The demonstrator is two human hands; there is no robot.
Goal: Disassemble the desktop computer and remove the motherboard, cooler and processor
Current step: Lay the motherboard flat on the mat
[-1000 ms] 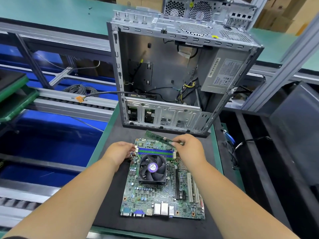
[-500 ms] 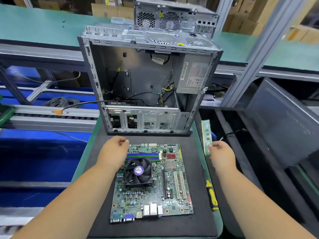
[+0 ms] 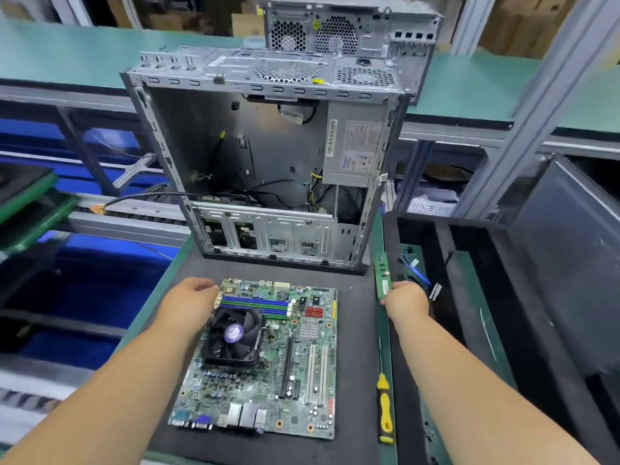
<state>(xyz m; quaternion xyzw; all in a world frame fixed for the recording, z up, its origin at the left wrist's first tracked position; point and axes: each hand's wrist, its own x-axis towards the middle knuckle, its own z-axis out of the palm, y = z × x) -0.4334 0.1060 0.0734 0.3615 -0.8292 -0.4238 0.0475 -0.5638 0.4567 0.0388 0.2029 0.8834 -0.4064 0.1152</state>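
Note:
The green motherboard (image 3: 268,370) lies flat on the black mat (image 3: 355,364), with a black cooler fan (image 3: 233,337) mounted on its upper left. My left hand (image 3: 188,305) rests on the board's top left corner beside the fan and the blue memory slots (image 3: 255,305). My right hand (image 3: 406,300) holds a green memory stick (image 3: 382,275) at the mat's right edge, pointing away from me. The emptied computer case (image 3: 265,169) stands open behind the board, with its power supply (image 3: 355,149) still inside at the upper right.
A yellow-and-black screwdriver (image 3: 385,407) lies along the mat's right edge. To the right is a black bin (image 3: 469,297) with blue cables (image 3: 416,273). A second case (image 3: 349,28) stands behind. A conveyor (image 3: 127,213) and blue bins are on the left.
My right hand pulled the memory stick off the board and carried it right to the mat's edge. The left hand stayed on the board's top left corner.

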